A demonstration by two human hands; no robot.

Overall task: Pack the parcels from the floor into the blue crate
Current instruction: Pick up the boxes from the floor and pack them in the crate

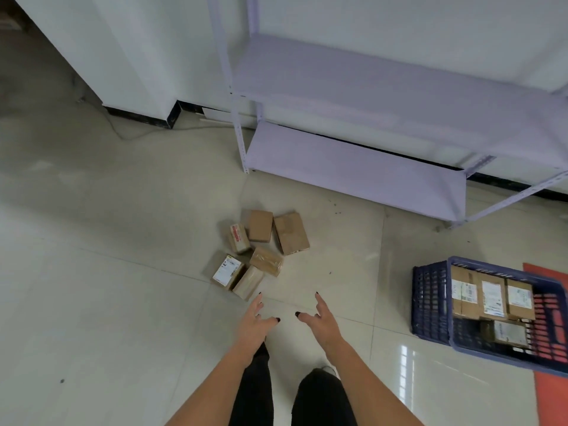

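Note:
Several brown cardboard parcels [259,250] lie in a loose cluster on the tiled floor ahead of me. The nearest one, a taped parcel [248,281], lies just beyond my left fingertips. My left hand [253,324] and my right hand [319,318] both reach forward over the floor with fingers spread, holding nothing and touching no parcel. The blue crate [430,298] stands on the floor to my right. It holds several parcels with white labels [491,298].
An empty pale metal shelf unit [353,167] stands against the white wall behind the parcels. A red mat [550,398] lies under the crate's right side. A thin cable [123,133] runs along the floor at the left. My dark trouser legs show at the bottom.

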